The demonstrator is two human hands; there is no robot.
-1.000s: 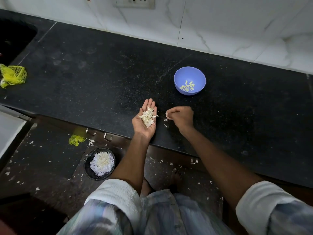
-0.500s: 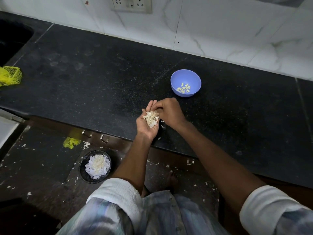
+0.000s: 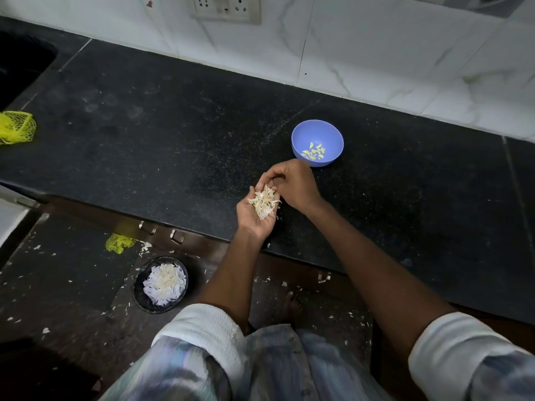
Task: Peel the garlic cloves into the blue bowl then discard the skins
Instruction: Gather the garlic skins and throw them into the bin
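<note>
Far left edge of frame, mid-height: yellow mesh bag on the black counter. Lower left, on the floor: a 2nd scrap of yellow mesh, then a dark round bin w/ a heap of white skins inside; small white bits scattered on the floor around it.

Center: left hand palm up, fingers relaxed and slightly cupped, carrying a pile of garlic skins just above the counter's front part. Right hand sits directly beside it, fingers curled down onto the top of the pile; whether they pinch a skin can't be told.

Just up and right of the hands: blue bowl on the counter, w/ a few peeled cloves at its bottom. Top center: wall socket on white tile.
</note>
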